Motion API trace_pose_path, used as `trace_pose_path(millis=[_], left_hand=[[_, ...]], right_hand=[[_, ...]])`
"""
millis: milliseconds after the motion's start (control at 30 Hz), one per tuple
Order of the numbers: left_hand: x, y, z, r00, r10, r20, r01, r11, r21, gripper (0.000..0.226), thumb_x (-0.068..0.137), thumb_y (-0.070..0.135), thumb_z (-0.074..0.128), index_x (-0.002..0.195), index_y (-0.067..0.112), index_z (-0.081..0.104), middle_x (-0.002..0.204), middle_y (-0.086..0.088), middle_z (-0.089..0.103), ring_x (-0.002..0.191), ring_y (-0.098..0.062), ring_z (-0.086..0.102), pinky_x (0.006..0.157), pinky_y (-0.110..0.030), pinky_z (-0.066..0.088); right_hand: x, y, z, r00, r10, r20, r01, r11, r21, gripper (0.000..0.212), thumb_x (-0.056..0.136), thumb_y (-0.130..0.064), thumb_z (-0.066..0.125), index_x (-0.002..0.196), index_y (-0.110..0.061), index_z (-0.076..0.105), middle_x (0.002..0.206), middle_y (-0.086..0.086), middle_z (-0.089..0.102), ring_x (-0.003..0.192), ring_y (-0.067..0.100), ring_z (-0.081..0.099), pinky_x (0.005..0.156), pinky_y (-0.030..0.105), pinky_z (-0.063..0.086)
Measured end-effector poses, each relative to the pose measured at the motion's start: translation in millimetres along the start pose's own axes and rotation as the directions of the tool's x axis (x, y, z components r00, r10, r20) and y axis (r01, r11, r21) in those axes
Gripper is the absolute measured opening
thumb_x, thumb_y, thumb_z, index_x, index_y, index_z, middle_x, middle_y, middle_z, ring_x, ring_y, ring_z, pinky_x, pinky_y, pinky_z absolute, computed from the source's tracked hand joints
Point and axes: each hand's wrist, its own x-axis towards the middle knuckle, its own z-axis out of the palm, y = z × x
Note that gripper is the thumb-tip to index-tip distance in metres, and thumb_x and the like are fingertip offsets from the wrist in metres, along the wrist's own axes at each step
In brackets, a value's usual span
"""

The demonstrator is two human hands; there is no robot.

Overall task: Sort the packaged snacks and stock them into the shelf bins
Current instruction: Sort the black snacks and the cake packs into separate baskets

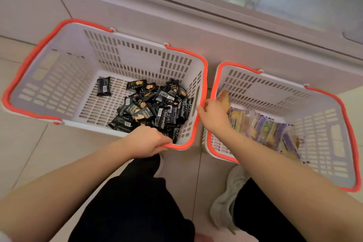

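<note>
Black snack packets [155,108] fill the left basket [59,76], whose near rim the left hand [145,143] grips. At centre-right, the right hand [215,118] curls over yellow-purple packets [265,131] inside the right basket [322,135].

Two baskets side by side on floor, before a cabinet. Left basket [59,76]: snack packets [155,108] heaped in near-right corner, one packet [103,86] apart to their left. Right basket [324,124]: wrapped snacks [265,129] along bottom.
</note>
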Motion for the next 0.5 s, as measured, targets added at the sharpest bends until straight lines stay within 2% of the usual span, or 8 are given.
trace_pose_path(millis=[67,133,200,233,300,367,433,500], left_hand=[[-12,-6,-2,0.999,-0.018,-0.039,0.016,0.999,-0.042,0.032,0.098,0.042,0.035,0.121,0.028,0.052,0.113,0.007,0.063,0.105,-0.019,0.058,0.081,-0.036,0.048],[-23,-14,-5,0.998,-0.048,-0.031,0.045,0.994,-0.104,0.031,0.097,0.043,0.038,0.119,0.03,0.055,0.109,0.008,0.065,0.102,-0.017,0.059,0.08,-0.035,0.047],[-35,-25,-10,0.992,-0.123,0.038,0.128,0.971,-0.2,0.029,0.094,0.045,0.044,0.116,0.03,0.058,0.105,0.008,0.066,0.099,-0.017,0.06,0.08,-0.035,0.048],[-40,-32,-12,0.981,-0.173,0.083,0.188,0.955,-0.232,0.032,0.092,0.048,0.046,0.116,0.029,0.057,0.105,0.007,0.066,0.099,-0.018,0.06,0.081,-0.036,0.049],[-45,-40,-15,0.946,-0.293,0.137,0.321,0.906,-0.275,0.051,0.088,0.058,0.046,0.128,0.026,0.047,0.113,0.004,0.065,0.104,-0.02,0.06,0.085,-0.037,0.049],[-40,-36,-14,0.904,-0.414,0.106,0.422,0.826,-0.374,0.069,0.086,0.062,0.046,0.14,0.022,0.031,0.119,-0.004,0.063,0.109,-0.025,0.059,0.087,-0.038,0.049],[-27,-31,-12,0.852,-0.523,0.031,0.474,0.743,-0.472,0.068,0.088,0.054,0.049,0.14,0.016,0.025,0.115,-0.011,0.063,0.107,-0.031,0.06,0.08,-0.035,0.047],[-21,-35,-9,0.758,-0.652,-0.004,0.574,0.67,-0.471,0.061,0.091,0.043,0.051,0.137,0.011,0.024,0.113,-0.015,0.062,0.103,-0.034,0.06,0.074,-0.037,0.044]], right_hand=[[6,-14,10,0.997,0.039,0.064,-0.041,0.999,0.035,0.029,0.098,-0.03,0.043,0.094,-0.002,0.05,0.092,0.018,0.059,0.086,0.032,0.059,0.069,0.033,0.041],[10,-32,18,0.98,0.11,0.168,-0.155,0.945,0.286,0.027,0.097,-0.016,0.042,0.103,0.006,0.055,0.104,0.026,0.063,0.095,0.039,0.063,0.082,0.045,0.051],[9,-55,23,0.956,0.136,0.261,-0.251,0.839,0.483,0.028,0.095,-0.007,0.04,0.113,0.008,0.055,0.109,0.031,0.062,0.088,0.037,0.064,0.084,0.053,0.052],[8,-65,27,0.948,0.119,0.297,-0.268,0.801,0.535,0.027,0.095,-0.005,0.04,0.113,0.007,0.056,0.108,0.031,0.063,0.08,0.032,0.063,0.083,0.052,0.053],[7,-83,35,0.932,0.065,0.356,-0.285,0.738,0.611,0.023,0.093,-0.004,0.041,0.107,0.0,0.059,0.097,0.023,0.068,0.067,0.022,0.058,0.074,0.041,0.056],[6,-100,42,0.909,0.011,0.416,-0.314,0.676,0.667,0.021,0.094,-0.002,0.038,0.098,-0.01,0.057,0.081,0.008,0.064,0.064,0.016,0.057,0.067,0.031,0.054],[8,-115,49,0.882,-0.065,0.467,-0.332,0.618,0.712,0.026,0.093,0.003,0.036,0.105,-0.012,0.054,0.08,0.003,0.061,0.067,0.015,0.056,0.071,0.029,0.052],[9,-128,58,0.852,-0.147,0.502,-0.348,0.557,0.754,0.032,0.092,0.004,0.037,0.111,-0.016,0.054,0.084,0.001,0.062,0.07,0.013,0.057,0.071,0.023,0.051]])
